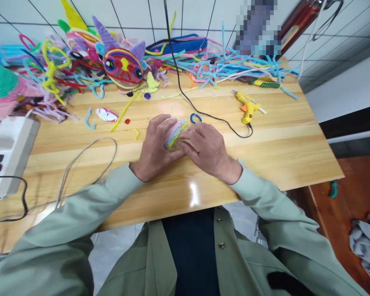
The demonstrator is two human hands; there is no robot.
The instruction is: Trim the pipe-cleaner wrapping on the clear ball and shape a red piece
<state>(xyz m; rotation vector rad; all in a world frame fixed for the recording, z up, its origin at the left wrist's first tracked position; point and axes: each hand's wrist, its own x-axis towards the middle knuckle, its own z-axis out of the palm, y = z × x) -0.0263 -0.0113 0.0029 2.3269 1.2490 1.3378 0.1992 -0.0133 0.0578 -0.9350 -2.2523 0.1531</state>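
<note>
Near the middle of the wooden table, my left hand [158, 146] is wrapped round a small rounded piece [175, 133] striped in pink, blue and yellow, with a clear-looking part at its lower right. My right hand [206, 150] is closed at the right side of the same piece, its thumb and fingers pressed together against the edge. Whatever lies between those fingertips is too small to make out. Just above my right hand lies a blue ring [195, 118].
A yellow glue gun [249, 107] lies at the right, its black cord [203, 113] crossing the table. Pipe cleaners [216, 68] and a horned, colourful mask-like figure [123, 68] line the back. A white power strip [14, 152] and a pale cable [69, 166] are at the left.
</note>
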